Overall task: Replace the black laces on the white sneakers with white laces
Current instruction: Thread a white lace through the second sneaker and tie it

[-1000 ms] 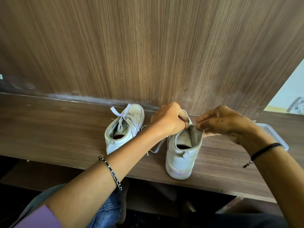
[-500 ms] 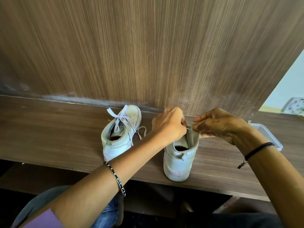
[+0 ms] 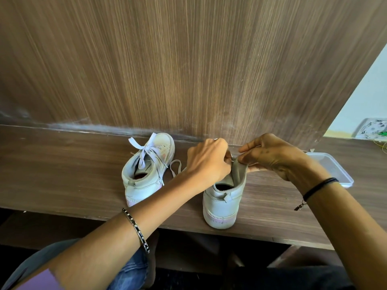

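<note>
White left sneaker [image 3: 146, 174] stood on tabletop [image 3: 62, 174], heel near, white lace [image 3: 144, 151] bow-tied. Beside it, right sneaker [image 3: 223, 203], heel near, tongue raised; loose lace [image 3: 175, 167] lay between them.

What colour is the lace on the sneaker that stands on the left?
White. The lace is tied in a bow; the head view shows it best.

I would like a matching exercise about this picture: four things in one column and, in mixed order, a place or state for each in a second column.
Things
1. left sneaker
2. right sneaker
3. clear tray
4. black cord band

Places or states
A. the left hand and the right hand pinch at its top
B. white lace tied in a bow
C. around the right wrist
D. lies untouched on the ledge, far right

Pairs: 1-B, 2-A, 3-D, 4-C
</note>
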`<control>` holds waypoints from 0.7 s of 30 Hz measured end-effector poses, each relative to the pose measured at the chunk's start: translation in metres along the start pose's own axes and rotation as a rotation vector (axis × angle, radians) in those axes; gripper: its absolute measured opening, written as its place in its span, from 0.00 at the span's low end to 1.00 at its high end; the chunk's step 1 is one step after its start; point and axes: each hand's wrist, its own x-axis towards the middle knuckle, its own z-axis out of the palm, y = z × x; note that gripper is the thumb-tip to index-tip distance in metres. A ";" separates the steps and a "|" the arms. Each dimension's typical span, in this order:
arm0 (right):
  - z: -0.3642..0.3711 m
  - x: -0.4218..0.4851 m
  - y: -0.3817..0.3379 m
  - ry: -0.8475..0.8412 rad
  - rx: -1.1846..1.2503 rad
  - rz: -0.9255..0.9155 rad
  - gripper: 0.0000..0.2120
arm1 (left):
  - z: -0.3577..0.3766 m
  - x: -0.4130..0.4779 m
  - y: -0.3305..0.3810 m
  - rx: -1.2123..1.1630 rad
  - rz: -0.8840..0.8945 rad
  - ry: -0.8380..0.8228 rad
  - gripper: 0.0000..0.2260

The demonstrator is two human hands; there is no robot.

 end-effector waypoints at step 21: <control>-0.005 0.001 0.020 -0.068 0.082 -0.022 0.07 | 0.014 -0.009 -0.003 -0.040 0.002 0.117 0.05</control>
